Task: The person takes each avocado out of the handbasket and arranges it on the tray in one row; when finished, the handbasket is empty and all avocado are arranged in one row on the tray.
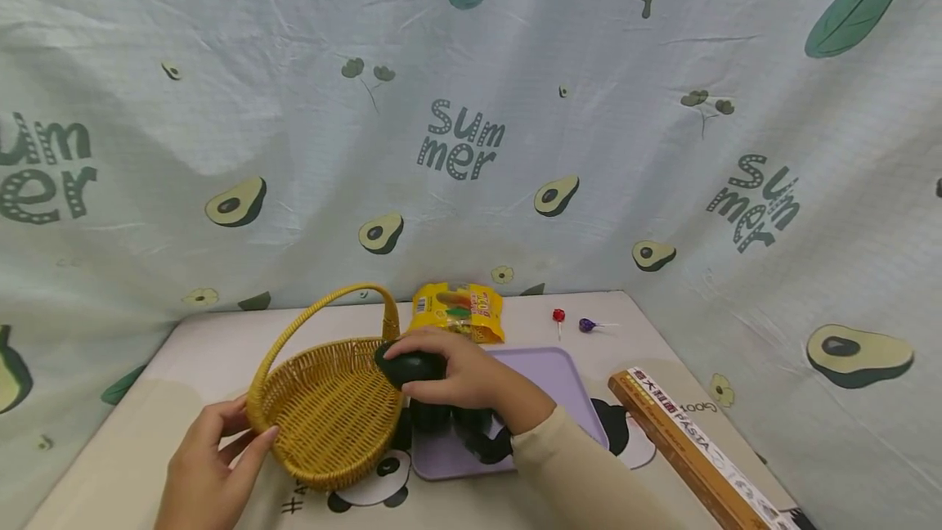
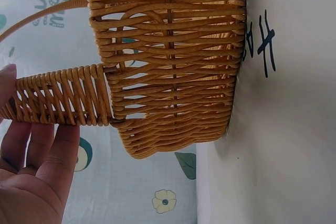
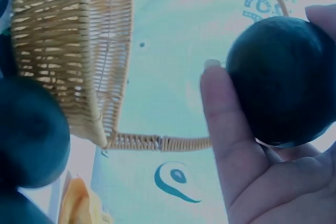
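The left hand (image 1: 213, 464) holds the base of the handle of a yellow-brown wicker basket (image 1: 334, 411) at its near left side, thumb on one face and fingers on the other. The basket's woven bottom shows. In the right hand (image 1: 471, 375), gripped between thumb and fingers, is a dark green avocado (image 1: 412, 365), held up at the basket's right rim. In the right wrist view the avocado (image 3: 283, 82) looks round and smooth. Under the right hand, more dark round things (image 1: 430, 417) and a dark curved thing (image 1: 486, 442) lie on a lilac tray (image 1: 545, 362), partly hidden by the arm.
Behind the tray lies a yellow snack bag (image 1: 458, 313). A red lollipop (image 1: 559, 316) and a purple lollipop (image 1: 586, 325) lie at the back right. A long pasta box (image 1: 699, 448) lies along the right side. A printed curtain (image 1: 456, 252) stands behind the table.
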A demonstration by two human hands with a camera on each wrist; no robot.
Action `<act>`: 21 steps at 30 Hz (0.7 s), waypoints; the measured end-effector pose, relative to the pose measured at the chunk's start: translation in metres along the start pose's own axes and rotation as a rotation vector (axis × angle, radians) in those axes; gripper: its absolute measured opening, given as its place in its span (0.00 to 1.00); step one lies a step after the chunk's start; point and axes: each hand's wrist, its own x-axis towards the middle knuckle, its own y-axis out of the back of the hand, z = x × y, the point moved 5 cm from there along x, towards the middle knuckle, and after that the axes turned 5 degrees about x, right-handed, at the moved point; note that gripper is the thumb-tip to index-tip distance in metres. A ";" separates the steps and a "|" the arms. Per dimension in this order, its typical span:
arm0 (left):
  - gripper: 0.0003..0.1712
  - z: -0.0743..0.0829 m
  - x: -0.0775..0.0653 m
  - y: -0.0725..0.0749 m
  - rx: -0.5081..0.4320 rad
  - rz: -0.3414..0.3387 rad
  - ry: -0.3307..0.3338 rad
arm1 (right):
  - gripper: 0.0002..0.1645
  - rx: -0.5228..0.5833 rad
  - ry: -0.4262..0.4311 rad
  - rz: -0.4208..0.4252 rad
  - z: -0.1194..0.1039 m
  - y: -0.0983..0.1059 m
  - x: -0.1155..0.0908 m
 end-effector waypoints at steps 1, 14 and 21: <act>0.28 0.000 0.000 0.000 -0.001 0.000 -0.003 | 0.26 -0.017 0.017 0.015 -0.001 0.002 -0.004; 0.26 0.000 0.001 0.001 0.011 -0.019 -0.008 | 0.36 0.024 -0.140 0.176 0.014 0.030 -0.054; 0.27 0.002 -0.001 0.002 0.008 -0.005 -0.014 | 0.35 -0.011 -0.149 0.248 0.031 0.040 -0.074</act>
